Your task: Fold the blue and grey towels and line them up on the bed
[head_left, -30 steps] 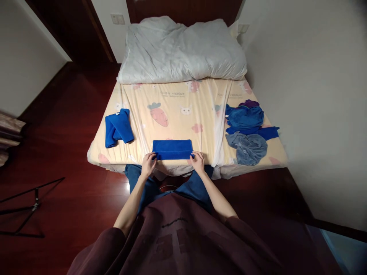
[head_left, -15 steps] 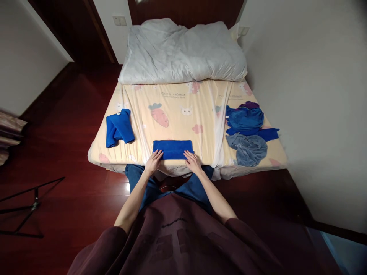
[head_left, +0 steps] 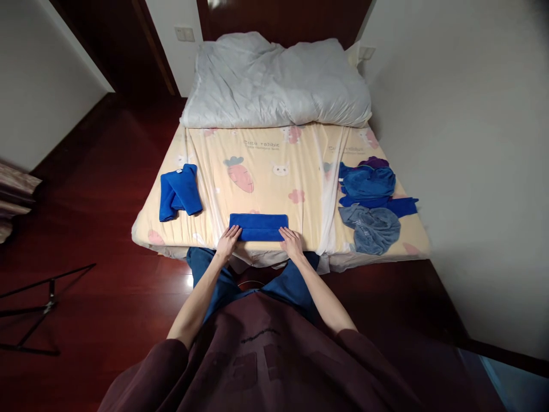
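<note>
A blue towel [head_left: 259,227], folded into a long flat strip with a crease running along it, lies at the bed's front edge before me. My left hand [head_left: 228,240] rests on its left end, fingers stretched out over the cloth. At the right end, my right hand [head_left: 292,241] lies with fingers extended across the corner. Both hands are open, and their thumbs are hard to make out. Off to the left are folded blue towels [head_left: 187,191], one laid aslant over another.
On the bed's right side sits a loose pile of blue cloths [head_left: 368,180] with a crumpled grey-blue cloth [head_left: 375,229] in front. A pale quilt [head_left: 278,83] covers the head of the bed [head_left: 274,194]. Black tripod legs [head_left: 47,306] stand on the floor at left.
My hands have slid slightly outward, toward the two ends of the folded towel. The towel keeps its strip shape, and the view has shifted a little.
</note>
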Demonstrator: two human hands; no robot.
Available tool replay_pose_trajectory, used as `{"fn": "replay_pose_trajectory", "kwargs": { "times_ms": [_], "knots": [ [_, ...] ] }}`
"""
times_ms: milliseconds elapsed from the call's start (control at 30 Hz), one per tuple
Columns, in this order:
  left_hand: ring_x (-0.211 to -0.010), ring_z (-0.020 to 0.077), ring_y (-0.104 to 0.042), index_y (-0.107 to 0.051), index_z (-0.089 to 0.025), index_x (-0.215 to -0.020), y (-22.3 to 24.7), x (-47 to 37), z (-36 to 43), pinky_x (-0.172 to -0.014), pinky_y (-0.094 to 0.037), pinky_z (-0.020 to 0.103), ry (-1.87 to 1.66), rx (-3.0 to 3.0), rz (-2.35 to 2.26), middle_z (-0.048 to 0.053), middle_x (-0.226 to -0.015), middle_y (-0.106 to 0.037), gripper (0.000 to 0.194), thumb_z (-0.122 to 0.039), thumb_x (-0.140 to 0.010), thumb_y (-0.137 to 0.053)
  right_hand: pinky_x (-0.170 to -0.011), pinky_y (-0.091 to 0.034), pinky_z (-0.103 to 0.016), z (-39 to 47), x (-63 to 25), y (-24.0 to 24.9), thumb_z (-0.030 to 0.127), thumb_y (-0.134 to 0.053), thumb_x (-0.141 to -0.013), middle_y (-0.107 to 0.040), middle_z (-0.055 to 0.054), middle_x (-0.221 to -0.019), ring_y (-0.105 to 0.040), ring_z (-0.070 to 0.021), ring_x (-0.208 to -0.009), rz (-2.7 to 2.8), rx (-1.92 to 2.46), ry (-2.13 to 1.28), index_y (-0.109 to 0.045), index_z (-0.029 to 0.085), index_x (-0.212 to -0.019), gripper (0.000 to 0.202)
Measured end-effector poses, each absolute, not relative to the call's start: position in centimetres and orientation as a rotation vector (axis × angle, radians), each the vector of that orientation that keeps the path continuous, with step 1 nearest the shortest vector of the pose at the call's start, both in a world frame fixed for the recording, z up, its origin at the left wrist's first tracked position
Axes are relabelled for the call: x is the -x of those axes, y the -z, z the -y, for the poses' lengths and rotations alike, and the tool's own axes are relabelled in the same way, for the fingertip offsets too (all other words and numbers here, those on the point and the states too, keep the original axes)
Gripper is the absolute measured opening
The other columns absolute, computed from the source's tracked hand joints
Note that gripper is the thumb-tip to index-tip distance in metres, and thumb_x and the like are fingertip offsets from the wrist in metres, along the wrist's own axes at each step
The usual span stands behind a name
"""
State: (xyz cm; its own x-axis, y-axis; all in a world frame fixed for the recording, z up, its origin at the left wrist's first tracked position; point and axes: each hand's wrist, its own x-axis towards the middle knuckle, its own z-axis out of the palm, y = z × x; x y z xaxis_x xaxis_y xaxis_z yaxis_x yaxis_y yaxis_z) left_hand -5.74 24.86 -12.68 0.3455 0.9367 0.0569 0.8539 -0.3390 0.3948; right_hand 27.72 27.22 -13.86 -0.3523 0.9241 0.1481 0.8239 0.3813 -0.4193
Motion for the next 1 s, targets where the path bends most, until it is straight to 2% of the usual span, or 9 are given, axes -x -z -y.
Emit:
{"fn": "replay_pose_trajectory", "kwargs": {
  "times_ms": [100,233,333,433,533,667,800,1000],
  "knots": [
    [-0.144,0.0272,-0.043,-0.055,-0.014,-0.142,13.3,6.5,-23.8,-0.124,-0.031,0.049,-0.476,-2.236,-1.558,0.014,-0.152,-0.05,0.067,-0.004,-0.076,-0.048,-0.113,-0.041,-0.048,-26.1,-28.7,14.0,0.006,-0.054,-0.08,-0.062,-0.008,-0.142,-0.054,-0.0259,-0.135,2.244,1.451,-0.495,-0.064,0.021,-0.136,0.058],
    [-0.139,0.0237,-0.051,-0.062,-0.016,-0.133,14.1,7.6,-23.3,-0.12,-0.039,0.046,-0.74,-2.02,-1.459,0.011,-0.142,-0.06,0.062,-0.007,-0.073,-0.048,-0.113,-0.044,-0.047,-26.1,-29.8,14.6,0.006,-0.055,-0.072,-0.069,-0.006,-0.132,-0.059,-0.0241,-0.127,1.989,1.413,-0.716,-0.07,0.025,-0.127,0.059],
    [-0.129,0.0247,-0.059,-0.065,-0.018,-0.125,14.2,8.3,-23.7,-0.114,-0.045,0.047,-0.904,-1.79,-1.5,0.009,-0.133,-0.067,0.048,-0.018,-0.08,-0.052,-0.107,-0.05,-0.044,-27.1,-30.1,15.0,0.01,-0.055,-0.067,-0.074,-0.006,-0.119,-0.067,-0.0241,-0.114,1.714,1.426,-0.906,-0.075,0.023,-0.114,0.053],
    [-0.114,0.0251,-0.067,-0.068,-0.018,-0.121,13.9,8.6,-24.1,-0.104,-0.053,0.044,-0.958,-1.585,-1.574,0.01,-0.124,-0.071,0.041,-0.033,-0.084,-0.058,-0.098,-0.055,-0.041,-27.9,-30.1,15.3,0.017,-0.057,-0.067,-0.076,-0.007,-0.114,-0.07,-0.0246,-0.106,1.543,1.381,-1.061,-0.076,0.019,-0.106,0.043],
    [-0.105,0.0245,-0.07,-0.067,-0.017,-0.121,13.6,8.5,-24.3,-0.099,-0.055,0.041,-0.972,-1.48,-1.577,0.011,-0.119,-0.073,0.045,-0.04,-0.083,-0.063,-0.085,-0.059,-0.039,-28.0,-30.1,15.7,0.03,-0.064,-0.07,-0.077,-0.009,-0.106,-0.072,-0.0249,-0.092,1.451,1.423,-1.057,-0.075,0.016,-0.103,0.037],
    [-0.099,0.024,-0.071,-0.065,-0.014,-0.123,13.6,8.0,-24.7,-0.094,-0.057,0.038,-1.016,-1.345,-1.608,0.012,-0.114,-0.074,0.055,-0.052,-0.083,-0.064,-0.069,-0.058,-0.035,-28.3,-30.0,16.6,0.052,-0.069,-0.075,-0.075,-0.008,-0.082,-0.068,-0.0222,-0.072,1.389,1.531,-0.974,-0.071,0.015,-0.087,0.039],
    [-0.093,0.0241,-0.072,-0.065,-0.011,-0.121,13.9,7.7,-25.4,-0.089,-0.057,0.038,-1.041,-1.232,-1.711,0.013,-0.104,-0.075,0.062,-0.061,-0.084,-0.061,-0.071,-0.058,-0.034,-29.2,-29.4,16.8,0.065,-0.064,-0.077,-0.075,-0.01,-0.085,-0.07,-0.0237,-0.078,1.31,1.54,-0.935,-0.07,0.015,-0.088,0.052],
    [-0.091,0.0249,-0.071,-0.07,-0.014,-0.112,13.4,7.6,-26.4,-0.088,-0.056,0.037,-0.977,-1.214,-1.85,0.01,-0.092,-0.076,0.053,-0.058,-0.085,-0.061,-0.074,-0.059,-0.039,-30.1,-28.2,15.7,0.072,-0.067,-0.07,-0.075,-0.017,-0.085,-0.072,-0.0282,-0.079,1.191,1.631,-0.888,-0.071,0.014,-0.083,0.06]
  ]
}}
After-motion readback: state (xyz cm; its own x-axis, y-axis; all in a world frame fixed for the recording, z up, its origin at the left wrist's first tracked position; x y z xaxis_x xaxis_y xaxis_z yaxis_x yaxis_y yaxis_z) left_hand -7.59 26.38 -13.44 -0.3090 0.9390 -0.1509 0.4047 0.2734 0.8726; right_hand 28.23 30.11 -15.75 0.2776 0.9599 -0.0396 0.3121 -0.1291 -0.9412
